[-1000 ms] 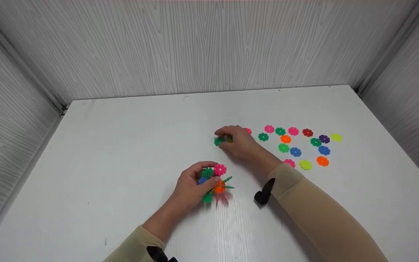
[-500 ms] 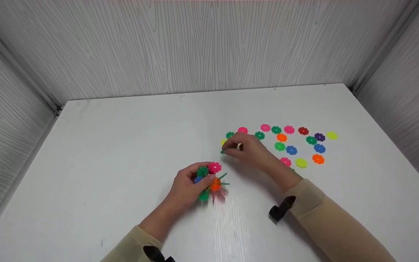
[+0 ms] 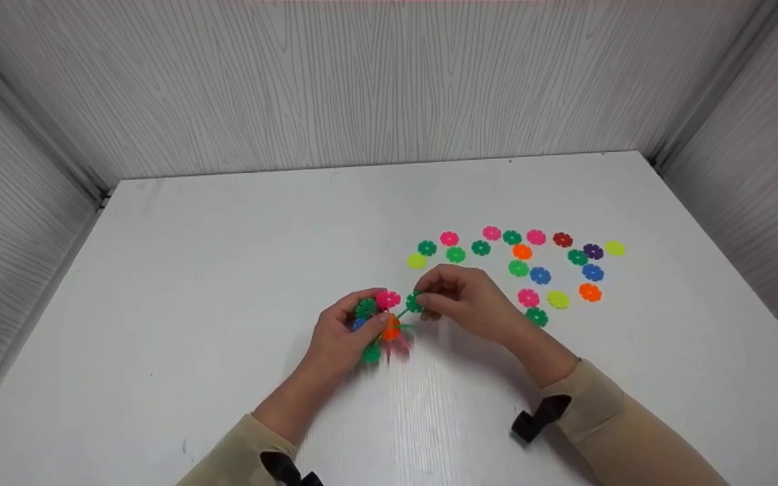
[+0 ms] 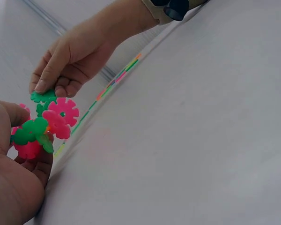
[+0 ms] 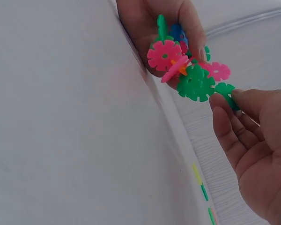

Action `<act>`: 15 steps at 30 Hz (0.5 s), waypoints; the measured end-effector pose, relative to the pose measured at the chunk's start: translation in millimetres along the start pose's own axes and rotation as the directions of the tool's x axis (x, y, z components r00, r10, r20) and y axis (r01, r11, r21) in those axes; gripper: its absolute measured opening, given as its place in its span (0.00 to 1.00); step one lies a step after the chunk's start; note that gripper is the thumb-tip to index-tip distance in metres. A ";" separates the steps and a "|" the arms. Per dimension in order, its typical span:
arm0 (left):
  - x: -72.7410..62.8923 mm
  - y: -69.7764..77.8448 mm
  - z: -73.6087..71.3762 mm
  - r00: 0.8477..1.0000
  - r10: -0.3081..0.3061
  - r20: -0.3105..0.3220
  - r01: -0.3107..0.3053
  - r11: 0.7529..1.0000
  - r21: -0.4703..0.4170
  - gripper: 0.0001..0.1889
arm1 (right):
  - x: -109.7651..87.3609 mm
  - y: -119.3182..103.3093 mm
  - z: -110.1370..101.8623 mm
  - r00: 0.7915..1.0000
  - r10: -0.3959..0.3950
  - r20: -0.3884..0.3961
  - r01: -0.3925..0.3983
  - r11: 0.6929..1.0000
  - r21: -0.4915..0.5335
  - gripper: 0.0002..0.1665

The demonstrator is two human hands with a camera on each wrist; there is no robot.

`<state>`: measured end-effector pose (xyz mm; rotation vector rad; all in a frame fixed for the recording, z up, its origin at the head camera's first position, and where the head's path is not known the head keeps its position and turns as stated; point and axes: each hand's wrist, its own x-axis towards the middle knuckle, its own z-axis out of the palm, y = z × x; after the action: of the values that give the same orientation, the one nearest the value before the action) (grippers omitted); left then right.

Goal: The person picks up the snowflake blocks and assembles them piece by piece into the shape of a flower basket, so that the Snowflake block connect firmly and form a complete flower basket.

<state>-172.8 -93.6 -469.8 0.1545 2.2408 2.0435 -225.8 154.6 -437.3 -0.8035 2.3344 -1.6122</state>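
My left hand grips a cluster of interlocking notched plastic discs in pink, green, blue and orange, with thumb and fingers around its left side. Several discs stick out of it edge-on at various angles. A green disc is pinched between the thumb and fingertips of my right hand. In the right wrist view this green disc meets the edge of another green disc on the cluster. Part of the cluster hides behind the left thumb. Seen from the left wrist, pink discs face outward.
Loose flat discs in several colours lie spread on the white table beyond and right of the hands, among them a yellow one, a dark red one and an orange one. Pale wood-grain panels wall the back and sides.
My right hand has come from the loose discs toward me with the green disc, bringing it against the cluster. The left hand keeps its grip, shifting slightly left in the view.
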 end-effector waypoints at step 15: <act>-0.6 1.1 -0.6 0.998 0.014 0.057 -0.016 0.999 0.041 0.23 | -0.4 -5.7 11.8 0.998 -0.046 -0.045 0.046 0.999 -0.004 0.11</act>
<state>-172.3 -94.2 -468.7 0.2298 2.2560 1.9750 -218.4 143.8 -436.8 -0.8355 2.3667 -1.6623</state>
